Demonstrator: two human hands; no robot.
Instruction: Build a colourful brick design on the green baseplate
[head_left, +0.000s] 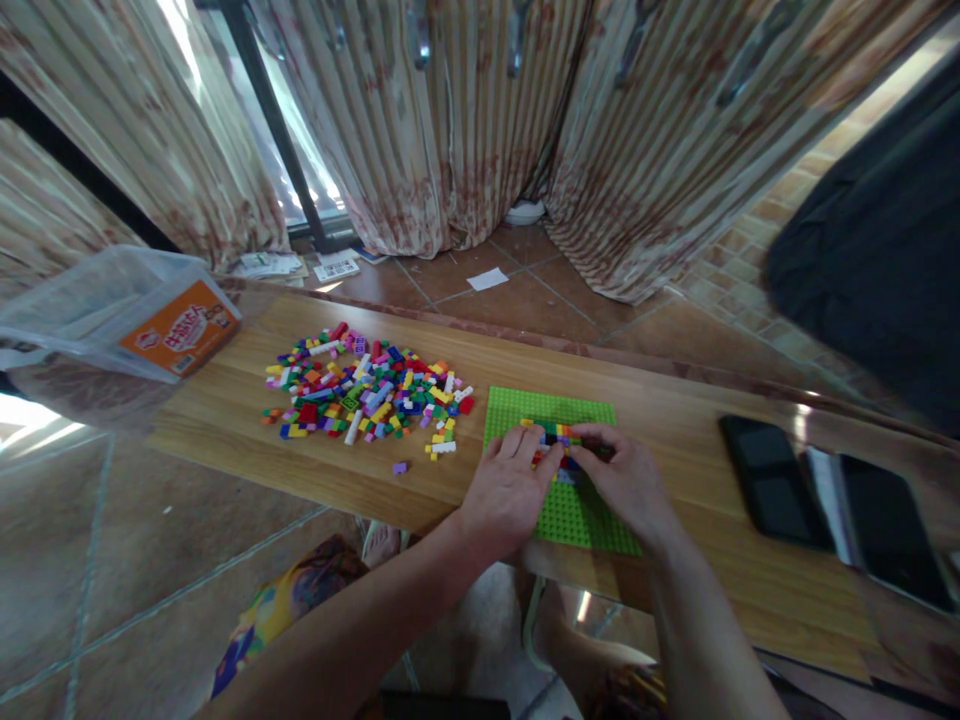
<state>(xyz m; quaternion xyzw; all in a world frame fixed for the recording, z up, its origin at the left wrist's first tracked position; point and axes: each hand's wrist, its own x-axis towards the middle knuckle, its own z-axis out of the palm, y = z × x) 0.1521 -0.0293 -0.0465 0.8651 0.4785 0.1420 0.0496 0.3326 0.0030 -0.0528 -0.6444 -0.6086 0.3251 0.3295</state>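
A green baseplate (555, 408) lies on the wooden table (300, 460). In its middle stands a small many-coloured brick build (559, 436). My left hand (510, 490) rests on the plate's left side, its fingers curled against the build. My right hand (626, 480) comes from the right, fingers bent and pressed on the same build. What lies under the fingertips is hidden. A pile of several loose coloured bricks (367, 390) spreads out to the left of the plate, apart from both hands.
A clear plastic tub (112, 310) with an orange label sits at the table's left end. Two dark phones (772, 480) (892, 530) lie at the right. One purple brick (400, 467) lies alone near the front edge. Curtains (420, 120) hang behind.
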